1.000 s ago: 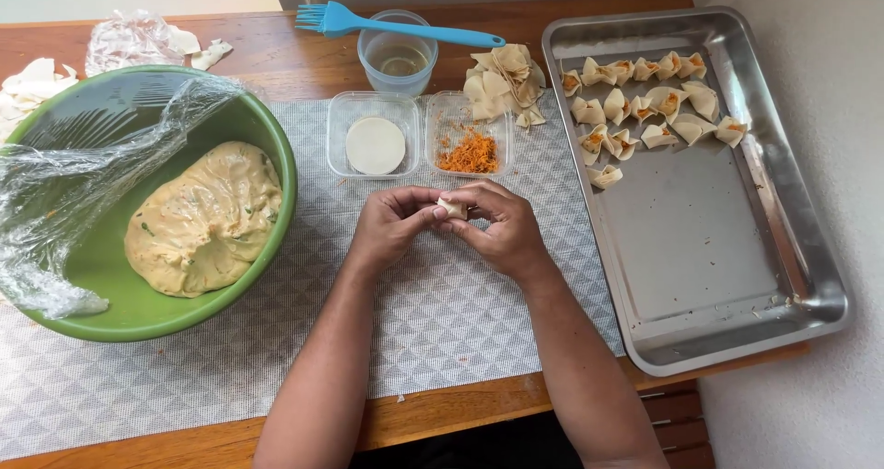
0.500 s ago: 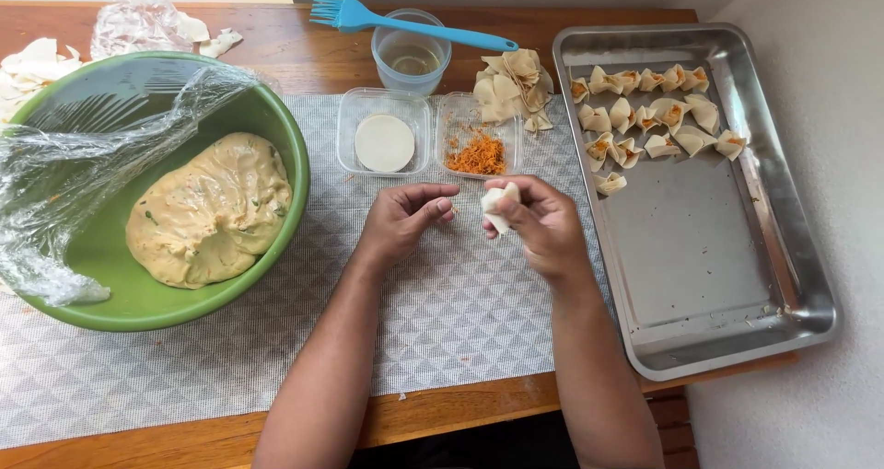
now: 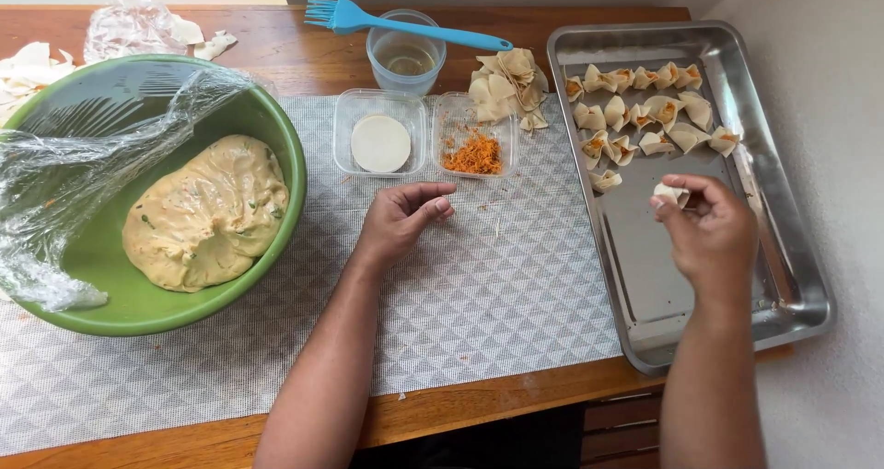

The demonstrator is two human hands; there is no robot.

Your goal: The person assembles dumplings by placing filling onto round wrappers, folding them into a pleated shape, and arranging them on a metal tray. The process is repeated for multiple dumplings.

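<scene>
Folded dumpling [image 3: 669, 193] pinched in right hand [image 3: 709, 234] fingertips over steel tray [image 3: 792, 276]; left hand [image 3: 401, 219], loosely curled, grasps nothing, at 9 o'clock.

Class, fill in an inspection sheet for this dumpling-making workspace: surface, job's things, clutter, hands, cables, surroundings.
Surface: wooden table under a grey patterned mat.
Job's things: folded dumpling; steel tray with finished dumplings; green bowl of filling; round wrapper; orange shreds.
Clutter: plastic film, blue brush, wrapper scraps.
Hands: right hand holds the dumpling above the tray; left hand empty on the mat.
Cables: nothing seen.
Surroundings: white wall.
</scene>
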